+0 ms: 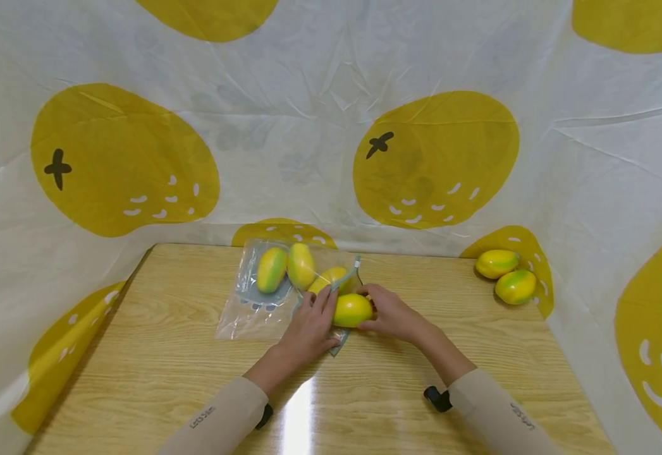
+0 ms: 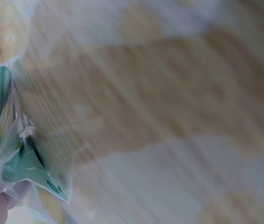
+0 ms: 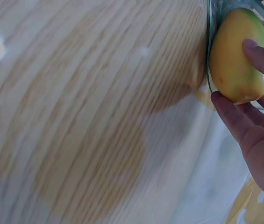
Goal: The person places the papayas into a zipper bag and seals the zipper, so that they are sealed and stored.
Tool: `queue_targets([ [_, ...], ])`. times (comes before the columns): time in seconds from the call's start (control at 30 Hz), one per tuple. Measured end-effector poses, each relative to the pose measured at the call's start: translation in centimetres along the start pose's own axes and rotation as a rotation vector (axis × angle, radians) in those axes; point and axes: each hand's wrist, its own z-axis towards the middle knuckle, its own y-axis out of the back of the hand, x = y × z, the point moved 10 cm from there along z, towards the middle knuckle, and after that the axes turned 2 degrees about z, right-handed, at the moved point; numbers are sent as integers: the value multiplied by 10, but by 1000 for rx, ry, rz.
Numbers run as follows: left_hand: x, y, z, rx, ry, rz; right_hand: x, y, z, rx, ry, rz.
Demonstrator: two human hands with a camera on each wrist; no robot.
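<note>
A clear zip bag [image 1: 231, 325] with a green-edged mouth lies on the table, holding three yellow-green mangoes, one of them this mango [image 1: 272, 270]. My left hand [image 1: 310, 322] grips the bag by its mouth; the left wrist view shows its fingers beside the green zip strip [image 2: 3, 93]. At the opening, my right hand [image 1: 390, 313] holds another mango [image 1: 353, 310] by its near end. In the right wrist view that mango [image 3: 234, 60] sits partly within the bag's green rim, my fingers around its lower end.
Two more mangoes, a rear one [image 1: 497, 263] and a front one [image 1: 516, 287], lie together at the table's back right corner. The wood-grain table [image 1: 177, 379] is walled by white cloth [image 1: 308, 170] printed with yellow fruit.
</note>
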Motion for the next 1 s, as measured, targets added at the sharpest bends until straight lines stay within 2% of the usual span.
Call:
queue_targets([
  [0.13, 1, 0, 0, -2, 3, -1, -2, -2, 3, -11, -13, 11],
  [0.3, 6, -3, 1, 7, 37, -22, -5, -1, 5, -23, -19, 33],
  [0.53, 11, -7, 2, 29, 75, -6, -2, -1, 6, -18, -1, 1],
  [0.8, 7, -4, 2, 38, 57, 47, 6, -1, 8, -31, 73, -69],
  [1.0, 5, -2, 1, 40, 52, 57, 0, 2, 7, -61, 18, -100],
])
